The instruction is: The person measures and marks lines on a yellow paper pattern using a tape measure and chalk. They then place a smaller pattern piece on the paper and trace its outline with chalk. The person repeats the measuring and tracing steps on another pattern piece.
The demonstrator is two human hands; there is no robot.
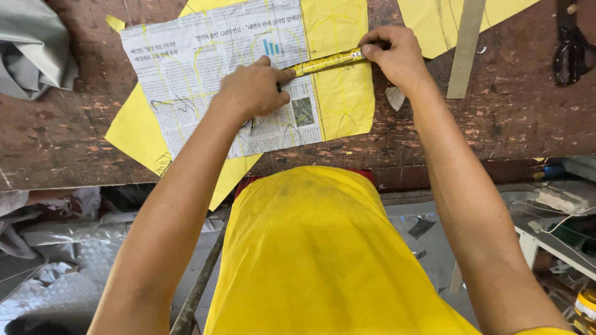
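Your left hand (251, 90) and right hand (397, 56) each pinch the tape (326, 61), stretched across the newspaper (205, 56). Your fingers hide the tape's ends. Scissors (568, 46) are cut off at the desk (496, 118) edge.

Bright, even daylight; soft shadows, sharp focus, slight wide-angle edge stretch.

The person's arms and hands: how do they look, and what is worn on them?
Both arms are bare along their visible length. Neither the left hand nor the right hand wears a glove, and I see no ring, watch or bracelet. A yellow shirt covers the body; a bit of yellow, perhaps its sleeve, shows at the right arm's bottom edge.
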